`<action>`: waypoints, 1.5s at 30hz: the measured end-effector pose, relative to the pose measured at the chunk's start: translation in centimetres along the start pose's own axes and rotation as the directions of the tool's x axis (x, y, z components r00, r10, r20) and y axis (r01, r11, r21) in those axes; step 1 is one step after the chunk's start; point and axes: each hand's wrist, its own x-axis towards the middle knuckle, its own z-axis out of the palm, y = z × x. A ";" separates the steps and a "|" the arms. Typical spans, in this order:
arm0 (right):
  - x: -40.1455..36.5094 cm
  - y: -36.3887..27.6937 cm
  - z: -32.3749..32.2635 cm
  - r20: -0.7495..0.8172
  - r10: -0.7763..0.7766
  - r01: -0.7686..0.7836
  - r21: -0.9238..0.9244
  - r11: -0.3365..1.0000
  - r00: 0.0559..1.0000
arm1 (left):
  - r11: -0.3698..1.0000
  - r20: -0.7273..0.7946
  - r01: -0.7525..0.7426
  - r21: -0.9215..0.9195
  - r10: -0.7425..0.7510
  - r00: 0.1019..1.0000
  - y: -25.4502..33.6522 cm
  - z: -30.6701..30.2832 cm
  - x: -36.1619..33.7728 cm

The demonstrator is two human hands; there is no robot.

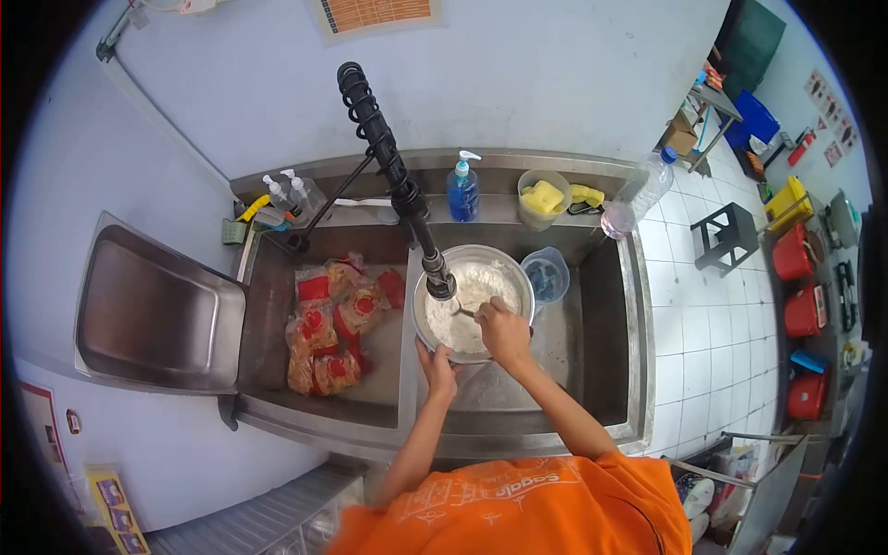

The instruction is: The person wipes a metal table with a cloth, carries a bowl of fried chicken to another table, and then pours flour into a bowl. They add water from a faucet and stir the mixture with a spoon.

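Note:
A round metal bowl (525, 319) of white powder or dough-like stuff (462, 328) rests at the divider of a double steel sink, under a black coiled tap (400, 185). My left hand (438, 367) holds the bowl's near rim at the lower left, thumb at the edge. My right hand (504, 333) is closed round the handle of a metal utensil (464, 313), whose end dips into the white contents. The tap's nozzle hangs over the bowl and hides part of it.
Packaged food bags (333, 324) lie in the left basin. A clear plastic jug (546, 276) stands in the right basin. Along the back ledge are a blue soap bottle (462, 194), a sponge tub (542, 199) and a large bottle (640, 192). A steel tray (159, 310) sits left.

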 end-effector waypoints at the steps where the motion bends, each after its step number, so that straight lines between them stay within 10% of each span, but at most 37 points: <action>1: -0.3 -0.2 -0.2 0.045 -0.042 0.044 -0.037 0.998 0.998 | 1.000 -0.001 0.001 0.003 -0.001 1.000 -0.1 -0.1 0.6; 17: 1.5 2.1 -1.2 -0.013 0.135 -0.135 -0.056 0.989 0.991 | 0.998 0.002 -0.031 0.046 0.031 1.000 0.0 -0.5 3.7; 45: -2.1 -2.5 1.8 0.132 -0.007 -0.014 0.156 0.988 0.991 | 0.998 -0.238 -0.012 -0.063 -0.003 0.971 0.4 -2.6 -2.2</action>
